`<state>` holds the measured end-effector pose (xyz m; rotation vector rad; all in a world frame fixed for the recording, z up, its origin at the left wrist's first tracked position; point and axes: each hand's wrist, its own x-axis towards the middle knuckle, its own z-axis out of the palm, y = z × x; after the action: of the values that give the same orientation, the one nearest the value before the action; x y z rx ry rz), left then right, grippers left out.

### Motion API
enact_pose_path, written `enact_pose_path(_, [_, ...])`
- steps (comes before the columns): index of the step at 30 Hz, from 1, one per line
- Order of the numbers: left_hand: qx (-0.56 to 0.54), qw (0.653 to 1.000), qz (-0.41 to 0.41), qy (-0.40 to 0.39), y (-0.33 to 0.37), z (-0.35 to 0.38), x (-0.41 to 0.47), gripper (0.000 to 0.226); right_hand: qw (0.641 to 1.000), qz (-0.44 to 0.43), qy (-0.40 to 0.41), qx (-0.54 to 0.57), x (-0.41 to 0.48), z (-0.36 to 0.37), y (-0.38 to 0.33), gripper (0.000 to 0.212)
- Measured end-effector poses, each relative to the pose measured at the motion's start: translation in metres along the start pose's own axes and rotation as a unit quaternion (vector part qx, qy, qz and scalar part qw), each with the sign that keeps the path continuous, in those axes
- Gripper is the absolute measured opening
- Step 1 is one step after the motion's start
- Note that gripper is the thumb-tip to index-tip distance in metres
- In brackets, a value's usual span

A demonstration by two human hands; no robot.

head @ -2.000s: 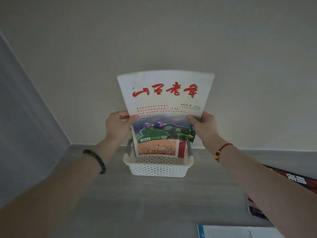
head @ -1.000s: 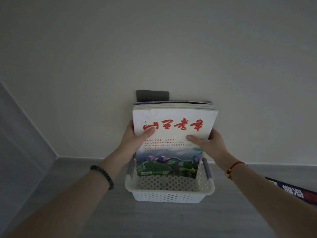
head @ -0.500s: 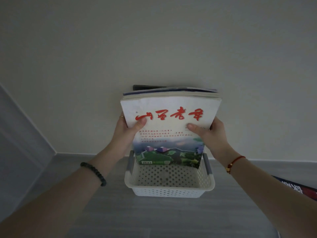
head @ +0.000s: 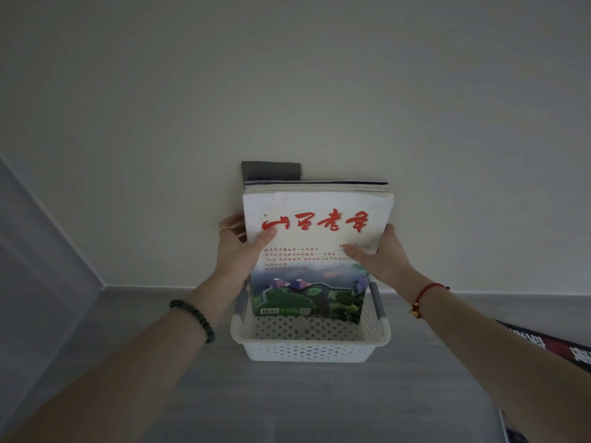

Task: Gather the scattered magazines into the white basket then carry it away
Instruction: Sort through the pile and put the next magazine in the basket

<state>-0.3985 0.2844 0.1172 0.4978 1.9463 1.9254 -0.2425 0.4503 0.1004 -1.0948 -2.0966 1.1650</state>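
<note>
A white perforated basket (head: 307, 348) stands on the grey floor against the wall. A stack of magazines (head: 315, 247) stands upright in it; the front cover is white with red characters and a landscape picture. My left hand (head: 238, 251) grips the stack's left edge, thumb on the cover. On the right edge, my right hand (head: 379, 255) holds the stack, its thumb across the front. A dark magazine (head: 271, 170) sticks up behind the stack at the top left.
A dark magazine with white and red lettering (head: 550, 345) lies on the floor at the right. Another printed edge (head: 508, 430) shows at the bottom right. A grey panel (head: 38, 260) runs along the left, meeting the white wall (head: 287, 75) at a corner.
Earlier I held one magazine above the basket; now it fronts a full stack gripped by both hands. In the last half second the stack has dropped slightly into the basket.
</note>
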Motion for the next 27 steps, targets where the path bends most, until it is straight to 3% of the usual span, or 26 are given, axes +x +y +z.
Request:
enact_pose_path(5, [0.043, 0.996, -0.04, 0.062, -0.006, -0.004, -0.024, 0.059, 0.998, 0.019, -0.01, -0.054, -0.019, -0.04, 0.006, 0.077])
enact_pose_path(9, [0.07, 0.992, -0.022, 0.106, -0.006, 0.008, -0.061, 0.057, 0.999, 0.022, 0.005, -0.028, -0.053, -0.098, 0.026, 0.056])
enact_pose_path(12, [0.05, 0.997, 0.0, 0.061, -0.008, 0.031, -0.099, 0.05, 0.998, 0.042, 0.025, -0.026, -0.084, -0.145, 0.054, 0.046])
enact_pose_path(16, [0.083, 0.995, 0.014, -0.06, -0.026, 0.076, -0.163, 0.041, 0.995, 0.093, 0.027, -0.027, -0.128, -0.198, 0.104, 0.045])
enact_pose_path(23, [0.119, 0.971, -0.108, -0.178, -0.078, 0.159, -0.255, 0.043, 0.981, 0.18, 0.012, -0.074, -0.192, -0.267, 0.199, 0.055])
enact_pose_path(27, [0.112, 0.962, -0.167, -0.184, -0.094, 0.201, -0.284, 0.04, 0.96, 0.168, -0.047, -0.218, -0.218, -0.284, 0.245, 0.059])
